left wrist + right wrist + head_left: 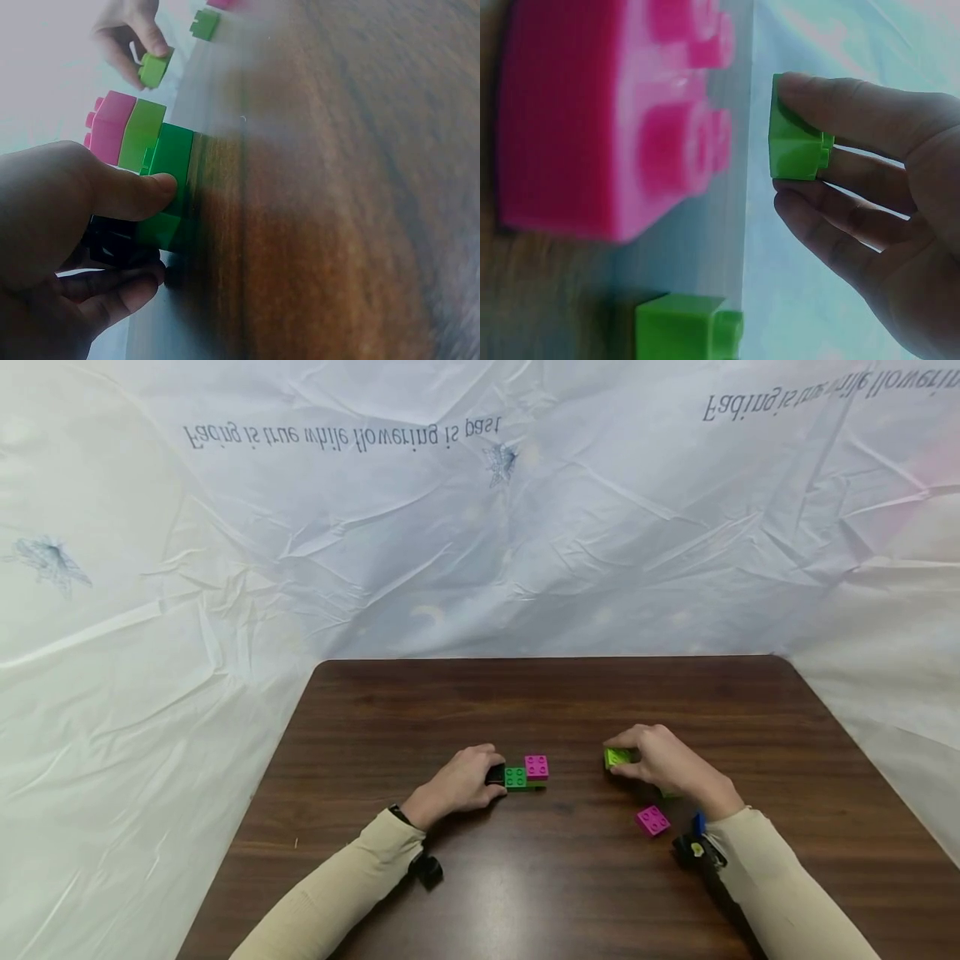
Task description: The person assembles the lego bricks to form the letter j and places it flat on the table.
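The left hand [459, 781] grips a joined group of blocks by its left end, thumb on the dark green block [172, 161]. A black block [116, 240] sits under its fingers, and a pink block [536, 767] on a light green one [142, 135] forms the other end. Pinched between thumb and fingers of the right hand [667, 764] is a lime green block [617, 757], its studs toward the palm in the right wrist view [799, 146]. A gap of table separates it from the joined group.
A loose pink block [652, 820] lies on the brown table [525, 693] below the right hand. Another green block [676, 326] is near it, and a blue piece [699, 823] shows beside the right wrist. White printed sheeting [450, 543] hangs behind the table.
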Demonstrator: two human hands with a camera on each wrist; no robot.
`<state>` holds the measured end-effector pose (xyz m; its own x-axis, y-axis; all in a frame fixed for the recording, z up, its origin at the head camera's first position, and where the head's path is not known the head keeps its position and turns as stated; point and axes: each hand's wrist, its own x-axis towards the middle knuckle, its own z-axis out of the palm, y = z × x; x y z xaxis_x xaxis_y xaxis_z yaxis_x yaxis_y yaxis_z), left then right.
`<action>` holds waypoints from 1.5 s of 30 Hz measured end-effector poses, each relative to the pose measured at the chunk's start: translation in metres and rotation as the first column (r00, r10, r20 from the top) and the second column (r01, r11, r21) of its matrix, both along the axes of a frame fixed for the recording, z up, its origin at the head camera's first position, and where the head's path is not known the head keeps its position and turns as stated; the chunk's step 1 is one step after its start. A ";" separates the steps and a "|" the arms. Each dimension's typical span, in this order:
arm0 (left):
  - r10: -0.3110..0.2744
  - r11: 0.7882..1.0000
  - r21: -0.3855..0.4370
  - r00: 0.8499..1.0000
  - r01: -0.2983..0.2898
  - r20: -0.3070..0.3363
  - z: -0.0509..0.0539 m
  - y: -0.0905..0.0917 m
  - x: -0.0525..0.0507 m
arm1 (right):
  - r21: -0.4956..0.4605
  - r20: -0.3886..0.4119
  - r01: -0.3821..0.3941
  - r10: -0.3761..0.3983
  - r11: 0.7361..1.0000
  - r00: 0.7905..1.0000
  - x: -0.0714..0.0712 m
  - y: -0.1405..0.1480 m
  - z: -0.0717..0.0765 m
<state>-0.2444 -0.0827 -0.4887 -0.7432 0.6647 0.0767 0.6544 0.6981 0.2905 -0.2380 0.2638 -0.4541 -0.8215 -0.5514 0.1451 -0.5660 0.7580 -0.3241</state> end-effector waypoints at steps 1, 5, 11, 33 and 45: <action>0.000 1.000 0.000 1.000 0.000 0.001 0.000 0.000 0.000 | -0.003 -0.009 -0.005 0.005 1.000 1.000 -0.001 -0.001 0.001; -0.002 1.000 0.005 1.000 0.002 0.003 -0.001 0.000 0.000 | -0.006 -0.024 -0.022 0.021 1.000 0.999 -0.002 -0.006 0.004; 0.001 1.000 -0.001 1.000 -0.001 0.007 -0.003 -0.001 -0.001 | -0.031 -0.015 -0.035 0.034 0.999 0.999 -0.005 -0.011 0.009; 0.009 1.000 -0.017 1.000 -0.009 0.012 -0.001 0.001 0.000 | -0.078 -0.096 -0.117 0.109 0.990 0.989 -0.013 -0.041 0.026; 0.001 1.000 -0.007 1.000 -0.001 0.012 0.000 0.000 0.000 | -0.093 -0.130 -0.195 0.182 0.976 0.975 -0.018 -0.061 0.031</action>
